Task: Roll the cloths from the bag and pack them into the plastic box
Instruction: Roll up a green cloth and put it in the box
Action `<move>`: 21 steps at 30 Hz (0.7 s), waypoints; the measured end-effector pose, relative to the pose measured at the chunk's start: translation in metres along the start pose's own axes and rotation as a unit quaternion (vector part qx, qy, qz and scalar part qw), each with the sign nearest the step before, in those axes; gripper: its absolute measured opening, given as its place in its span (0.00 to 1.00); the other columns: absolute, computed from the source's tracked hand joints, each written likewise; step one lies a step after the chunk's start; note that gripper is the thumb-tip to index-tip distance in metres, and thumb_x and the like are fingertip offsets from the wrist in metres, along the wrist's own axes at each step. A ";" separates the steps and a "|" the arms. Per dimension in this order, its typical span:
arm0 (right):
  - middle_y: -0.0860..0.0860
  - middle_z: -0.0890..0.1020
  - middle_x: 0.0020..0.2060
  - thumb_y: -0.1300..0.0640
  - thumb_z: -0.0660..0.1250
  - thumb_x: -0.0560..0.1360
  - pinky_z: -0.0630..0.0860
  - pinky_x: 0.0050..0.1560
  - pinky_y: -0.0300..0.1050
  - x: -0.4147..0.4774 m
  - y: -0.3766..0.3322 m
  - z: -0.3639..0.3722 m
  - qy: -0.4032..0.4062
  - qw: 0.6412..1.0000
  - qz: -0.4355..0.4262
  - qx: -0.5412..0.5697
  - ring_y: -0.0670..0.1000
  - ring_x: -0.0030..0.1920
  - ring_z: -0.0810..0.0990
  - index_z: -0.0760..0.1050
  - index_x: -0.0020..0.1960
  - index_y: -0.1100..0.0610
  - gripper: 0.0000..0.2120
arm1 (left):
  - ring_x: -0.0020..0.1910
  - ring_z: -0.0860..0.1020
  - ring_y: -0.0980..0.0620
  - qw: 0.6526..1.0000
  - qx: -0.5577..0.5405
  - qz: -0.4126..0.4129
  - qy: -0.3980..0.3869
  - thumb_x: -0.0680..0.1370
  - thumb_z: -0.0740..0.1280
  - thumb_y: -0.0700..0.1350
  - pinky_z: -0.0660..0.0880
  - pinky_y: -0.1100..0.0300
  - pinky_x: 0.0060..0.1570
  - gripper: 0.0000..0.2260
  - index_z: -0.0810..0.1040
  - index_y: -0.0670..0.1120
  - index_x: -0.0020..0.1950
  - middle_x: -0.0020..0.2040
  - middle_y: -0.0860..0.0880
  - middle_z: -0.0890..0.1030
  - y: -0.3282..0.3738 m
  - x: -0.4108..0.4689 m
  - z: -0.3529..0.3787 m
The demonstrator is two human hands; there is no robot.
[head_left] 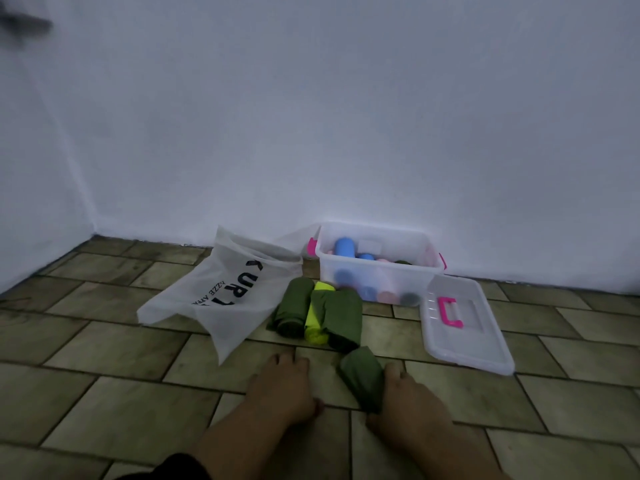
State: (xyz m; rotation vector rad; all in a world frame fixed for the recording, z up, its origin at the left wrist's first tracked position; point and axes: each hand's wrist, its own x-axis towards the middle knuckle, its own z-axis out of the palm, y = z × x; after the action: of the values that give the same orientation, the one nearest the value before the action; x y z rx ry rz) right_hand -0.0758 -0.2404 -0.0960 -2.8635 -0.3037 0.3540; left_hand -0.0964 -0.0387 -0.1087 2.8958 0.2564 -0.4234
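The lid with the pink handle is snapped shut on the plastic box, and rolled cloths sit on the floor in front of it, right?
Not quite: the head view shows the lid lying on the floor to the right of the box, which stands open. Rolled cloths do sit on the floor in front of it.

Both your forearms run off the bottom edge. Your right hand [410, 405] covers the right side of the green roll [360, 381] it grips. The bag [194, 306] folds over its own print (only "KUR" reads clearly). The low rolls [384, 296] in the plastic box [381, 269] are smears behind its cloudy wall. A dark blur [24, 20] at the top-left corner is cut off and unidentifiable.
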 end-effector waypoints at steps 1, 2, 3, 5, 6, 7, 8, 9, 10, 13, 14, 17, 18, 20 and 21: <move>0.51 0.77 0.56 0.42 0.68 0.66 0.73 0.45 0.43 0.000 0.000 -0.001 0.001 1.000 0.004 -0.001 0.51 0.52 0.79 0.63 0.61 0.52 0.29 | 0.73 0.59 0.43 1.000 -0.027 -0.003 0.002 0.71 0.65 0.63 0.65 0.45 0.67 0.36 0.59 0.50 0.74 0.75 0.45 0.59 0.002 -0.002 -0.003; 0.50 0.78 0.56 0.42 0.68 0.67 0.72 0.45 0.42 0.001 0.000 -0.003 0.002 1.000 0.007 0.005 0.51 0.53 0.79 0.64 0.61 0.52 0.28 | 0.71 0.63 0.44 0.997 -0.075 -0.008 0.012 0.72 0.66 0.61 0.66 0.47 0.66 0.34 0.62 0.49 0.73 0.74 0.45 0.62 0.005 -0.003 -0.005; 0.50 0.78 0.56 0.43 0.67 0.67 0.72 0.45 0.41 0.002 0.002 -0.004 0.005 1.000 0.009 0.021 0.50 0.53 0.79 0.65 0.62 0.52 0.27 | 0.68 0.67 0.46 0.989 -0.146 -0.020 0.027 0.72 0.66 0.59 0.69 0.51 0.64 0.31 0.65 0.49 0.72 0.72 0.46 0.66 0.009 -0.006 -0.006; 0.50 0.79 0.56 0.43 0.67 0.67 0.72 0.45 0.41 0.002 0.004 -0.008 0.022 0.999 0.003 0.049 0.50 0.53 0.79 0.67 0.62 0.51 0.26 | 0.57 0.75 0.48 0.941 -0.333 -0.054 0.007 0.74 0.67 0.56 0.74 0.56 0.56 0.24 0.72 0.47 0.67 0.62 0.46 0.75 0.023 -0.017 -0.010; 0.49 0.79 0.55 0.43 0.66 0.67 0.72 0.44 0.42 0.001 0.004 -0.008 0.035 0.998 -0.011 0.049 0.51 0.53 0.79 0.67 0.61 0.50 0.25 | 0.51 0.77 0.48 0.890 -0.446 -0.074 -0.060 0.74 0.68 0.57 0.75 0.56 0.50 0.23 0.74 0.46 0.64 0.57 0.46 0.78 0.031 -0.023 -0.012; 0.49 0.78 0.56 0.43 0.66 0.66 0.72 0.45 0.43 -0.001 0.003 -0.008 0.049 0.997 -0.032 0.040 0.51 0.53 0.78 0.66 0.60 0.50 0.25 | 0.46 0.78 0.47 0.815 -0.554 -0.099 -0.141 0.74 0.68 0.59 0.75 0.57 0.45 0.24 0.76 0.44 0.63 0.53 0.45 0.79 0.040 -0.029 -0.015; 0.49 0.77 0.56 0.43 0.66 0.66 0.72 0.46 0.44 -0.003 0.002 -0.006 0.064 0.996 -0.058 0.026 0.52 0.54 0.78 0.65 0.61 0.48 0.26 | 0.45 0.79 0.46 0.736 -0.634 -0.123 -0.204 0.74 0.67 0.61 0.75 0.56 0.43 0.24 0.77 0.44 0.60 0.52 0.44 0.80 0.045 -0.032 -0.018; 0.48 0.76 0.57 0.43 0.65 0.66 0.73 0.47 0.45 -0.006 0.001 -0.004 0.082 0.993 -0.085 0.011 0.52 0.54 0.77 0.64 0.63 0.47 0.27 | 0.46 0.79 0.44 0.675 -0.687 -0.137 -0.231 0.73 0.67 0.62 0.75 0.54 0.42 0.24 0.77 0.43 0.59 0.51 0.42 0.81 0.047 -0.033 -0.021; 0.47 0.75 0.58 0.44 0.64 0.67 0.73 0.48 0.46 -0.009 0.000 -0.002 0.106 0.988 -0.112 -0.003 0.51 0.55 0.76 0.64 0.64 0.45 0.27 | 0.47 0.80 0.42 0.635 -0.723 -0.141 -0.232 0.73 0.67 0.61 0.76 0.52 0.42 0.23 0.77 0.43 0.57 0.51 0.41 0.81 0.046 -0.031 -0.024; 0.45 0.73 0.60 0.50 0.61 0.71 0.72 0.49 0.46 -0.013 0.000 0.001 0.187 0.964 -0.178 -0.060 0.52 0.56 0.72 0.63 0.68 0.42 0.25 | 0.50 0.80 0.38 0.605 -0.760 -0.140 -0.189 0.74 0.70 0.49 0.79 0.46 0.46 0.15 0.78 0.41 0.55 0.51 0.37 0.82 0.040 -0.026 -0.033; 0.45 0.72 0.61 0.52 0.61 0.72 0.72 0.50 0.46 -0.013 0.001 0.002 0.205 0.957 -0.193 -0.073 0.53 0.57 0.71 0.64 0.68 0.43 0.25 | 0.49 0.80 0.39 0.623 -0.753 -0.128 -0.171 0.74 0.70 0.44 0.79 0.47 0.46 0.12 0.78 0.41 0.55 0.50 0.38 0.82 0.039 -0.024 -0.034; 0.49 0.68 0.67 0.54 0.60 0.74 0.70 0.60 0.48 -0.012 0.004 0.006 0.182 0.952 -0.230 -0.086 0.54 0.65 0.66 0.62 0.71 0.44 0.26 | 0.50 0.80 0.43 0.755 -0.645 -0.068 -0.093 0.73 0.70 0.38 0.80 0.50 0.50 0.15 0.77 0.45 0.59 0.52 0.42 0.81 0.036 -0.017 -0.025; 0.49 0.66 0.68 0.52 0.59 0.75 0.69 0.63 0.48 -0.011 0.005 0.009 0.160 0.955 -0.238 -0.079 0.54 0.67 0.64 0.61 0.71 0.43 0.25 | 0.52 0.79 0.46 0.808 -0.583 -0.037 -0.077 0.73 0.71 0.38 0.79 0.52 0.51 0.18 0.76 0.46 0.62 0.55 0.44 0.81 0.034 -0.016 -0.022; 0.47 0.66 0.68 0.50 0.59 0.73 0.67 0.65 0.46 -0.014 0.005 0.015 0.127 0.964 -0.232 -0.035 0.52 0.69 0.62 0.62 0.70 0.42 0.25 | 0.54 0.78 0.51 0.877 -0.476 0.015 -0.059 0.72 0.73 0.42 0.77 0.57 0.51 0.21 0.74 0.49 0.63 0.57 0.49 0.79 0.031 -0.016 -0.016; 0.46 0.67 0.68 0.48 0.60 0.72 0.66 0.65 0.45 -0.016 0.004 0.018 0.128 0.967 -0.220 -0.011 0.50 0.69 0.63 0.64 0.69 0.41 0.25 | 0.54 0.77 0.52 0.893 -0.446 0.033 -0.052 0.71 0.74 0.44 0.76 0.59 0.51 0.21 0.74 0.51 0.63 0.56 0.52 0.79 0.029 -0.015 -0.013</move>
State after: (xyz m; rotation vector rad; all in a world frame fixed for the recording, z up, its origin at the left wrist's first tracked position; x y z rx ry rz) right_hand -0.0945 -0.2443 -0.1105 -2.7115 -0.8713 -0.1018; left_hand -0.1015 -0.0656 -0.0865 1.9635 0.2466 -0.3265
